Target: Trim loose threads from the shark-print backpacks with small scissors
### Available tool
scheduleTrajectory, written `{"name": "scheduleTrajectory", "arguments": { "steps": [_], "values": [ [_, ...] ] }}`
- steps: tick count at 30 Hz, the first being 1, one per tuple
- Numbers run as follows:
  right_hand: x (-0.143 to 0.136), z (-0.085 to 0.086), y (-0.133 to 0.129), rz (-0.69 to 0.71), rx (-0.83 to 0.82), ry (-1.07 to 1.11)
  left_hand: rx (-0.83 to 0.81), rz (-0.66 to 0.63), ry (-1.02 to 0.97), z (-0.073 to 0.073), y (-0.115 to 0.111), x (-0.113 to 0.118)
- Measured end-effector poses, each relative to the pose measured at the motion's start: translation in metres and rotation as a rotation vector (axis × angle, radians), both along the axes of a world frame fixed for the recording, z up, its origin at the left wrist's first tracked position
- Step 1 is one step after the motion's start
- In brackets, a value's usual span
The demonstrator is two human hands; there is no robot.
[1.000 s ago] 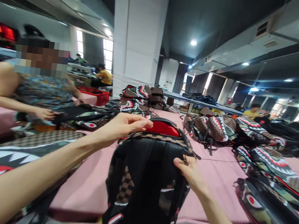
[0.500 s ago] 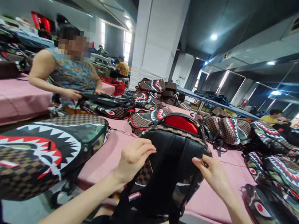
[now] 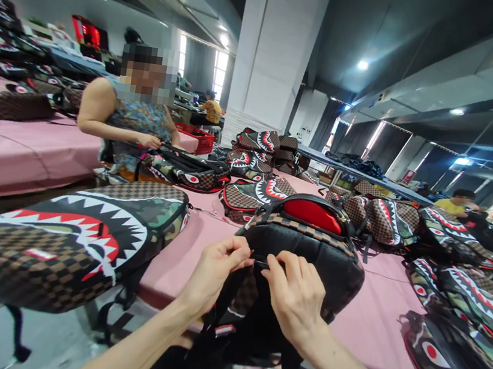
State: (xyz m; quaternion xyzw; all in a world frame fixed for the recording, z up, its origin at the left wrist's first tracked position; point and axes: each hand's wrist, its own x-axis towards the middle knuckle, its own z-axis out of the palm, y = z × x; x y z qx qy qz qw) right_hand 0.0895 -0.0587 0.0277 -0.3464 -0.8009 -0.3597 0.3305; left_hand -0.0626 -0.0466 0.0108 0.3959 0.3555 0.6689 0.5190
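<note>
A backpack [image 3: 311,244] with a black padded back, brown checked trim and a red inner panel at its top stands in front of me, its back facing me. Close to its left side, my left hand [image 3: 219,269] is closed in a pinch. My right hand [image 3: 293,290] pinches just beside it, in front of the black back. A thin dark piece with a bright edge stretches between the fingertips; its kind is too small to tell. Below the hands, dark straps [image 3: 224,305] hang down, partly hidden by my wrists.
A shark-mouth backpack [image 3: 80,235] lies at the left. More such backpacks [image 3: 473,287] cover the right of the pink table [image 3: 370,310]. Across from me, a person [image 3: 132,115] handles another backpack [image 3: 189,171]. A white pillar [image 3: 277,55] rises behind.
My right hand has moved left from the backpack's right side to meet my left hand. The black straps on the backpack's back now sit lower, baring the padding. The view has shifted slightly left.
</note>
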Motion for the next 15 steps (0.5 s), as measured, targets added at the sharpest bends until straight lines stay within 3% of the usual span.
{"name": "scheduleTrajectory", "arguments": {
  "steps": [7, 15],
  "values": [
    [-0.0039, 0.0013, -0.0004, -0.029, 0.078, -0.035, 0.024, -0.081, 0.024, 0.0009, -0.002, -0.0057],
    [-0.0057, 0.0005, 0.0075, 0.061, 0.111, -0.031, -0.059, -0.128, -0.041, -0.0048, 0.0007, -0.0104]
  ]
}}
